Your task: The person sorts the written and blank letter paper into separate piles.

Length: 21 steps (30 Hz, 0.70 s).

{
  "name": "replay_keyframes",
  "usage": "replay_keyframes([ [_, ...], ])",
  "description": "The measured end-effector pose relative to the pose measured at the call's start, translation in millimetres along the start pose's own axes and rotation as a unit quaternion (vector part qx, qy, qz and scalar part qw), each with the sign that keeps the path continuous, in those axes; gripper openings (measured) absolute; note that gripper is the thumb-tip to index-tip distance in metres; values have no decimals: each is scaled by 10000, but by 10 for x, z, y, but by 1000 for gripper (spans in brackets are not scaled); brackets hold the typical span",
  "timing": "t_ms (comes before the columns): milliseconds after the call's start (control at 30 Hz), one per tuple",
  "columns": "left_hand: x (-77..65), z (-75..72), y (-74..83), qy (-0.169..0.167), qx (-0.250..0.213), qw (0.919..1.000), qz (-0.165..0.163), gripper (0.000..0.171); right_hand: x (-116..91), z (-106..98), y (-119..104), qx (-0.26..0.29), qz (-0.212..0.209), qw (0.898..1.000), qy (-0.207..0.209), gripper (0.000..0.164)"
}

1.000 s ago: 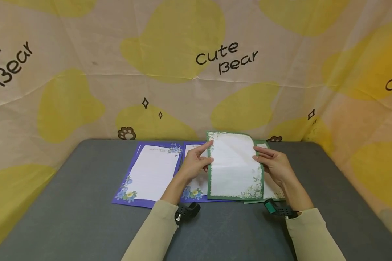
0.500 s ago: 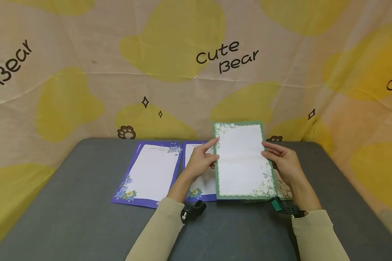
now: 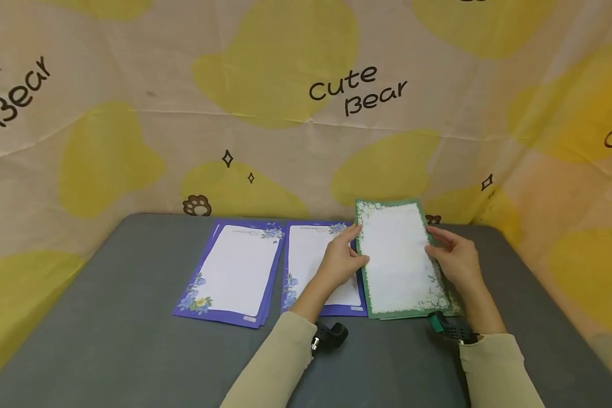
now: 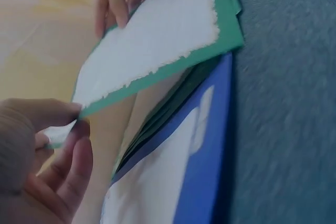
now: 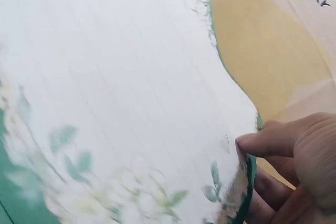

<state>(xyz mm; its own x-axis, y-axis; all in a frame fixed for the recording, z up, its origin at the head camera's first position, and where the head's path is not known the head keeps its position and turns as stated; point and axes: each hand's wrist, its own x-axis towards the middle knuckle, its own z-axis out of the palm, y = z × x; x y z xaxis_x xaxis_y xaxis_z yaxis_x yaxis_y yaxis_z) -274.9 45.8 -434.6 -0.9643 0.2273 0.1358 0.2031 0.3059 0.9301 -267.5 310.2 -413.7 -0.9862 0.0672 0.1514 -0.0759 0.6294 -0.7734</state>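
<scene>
A sheet of stationery paper [image 3: 395, 255] with a green floral border is held between both hands at the right of the head view. My left hand [image 3: 339, 262] pinches its left edge; in the left wrist view, thumb and fingers [image 4: 68, 163] close on that edge. On the opposite edge, my right hand [image 3: 456, 262] pinches with the thumb on the front face, as the right wrist view shows [image 5: 294, 156]. The held sheet bows slightly and its lower edge overlaps more green-bordered sheets [image 3: 455, 305], which it mostly hides.
Two piles of purple-blue bordered floral paper lie to the left: one at the far left [image 3: 229, 272], another in the middle [image 3: 306, 249], partly under my left forearm. All rest on a grey table [image 3: 107, 317]. A patterned yellow cloth [image 3: 265, 68] hangs behind the table's back edge.
Both hands have carried the green-bordered sheet to the right, raising it midway and then lowering it over the other green sheets. More of the middle purple-blue pile now shows.
</scene>
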Motion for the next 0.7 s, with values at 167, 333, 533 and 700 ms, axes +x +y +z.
replay_keyframes([
  [167, 15, 95, 11, -171, 771, 9968, -107, 78, 14, 80, 114, -663, -175, 9970, 361, 42],
  [333, 61, 130, 2, -244, 1510, 9881, -153, 78, 29, 168, 189, -902, -214, 9943, 527, 39],
  [533, 148, 192, 9, -242, 2280, 9730, -280, 75, 16, 231, 238, -1098, -130, 9902, 848, 35],
  [700, 162, 222, -4, -304, 2565, 9650, -464, 71, -5, 242, 262, -1412, 20, 9858, 907, 35],
])
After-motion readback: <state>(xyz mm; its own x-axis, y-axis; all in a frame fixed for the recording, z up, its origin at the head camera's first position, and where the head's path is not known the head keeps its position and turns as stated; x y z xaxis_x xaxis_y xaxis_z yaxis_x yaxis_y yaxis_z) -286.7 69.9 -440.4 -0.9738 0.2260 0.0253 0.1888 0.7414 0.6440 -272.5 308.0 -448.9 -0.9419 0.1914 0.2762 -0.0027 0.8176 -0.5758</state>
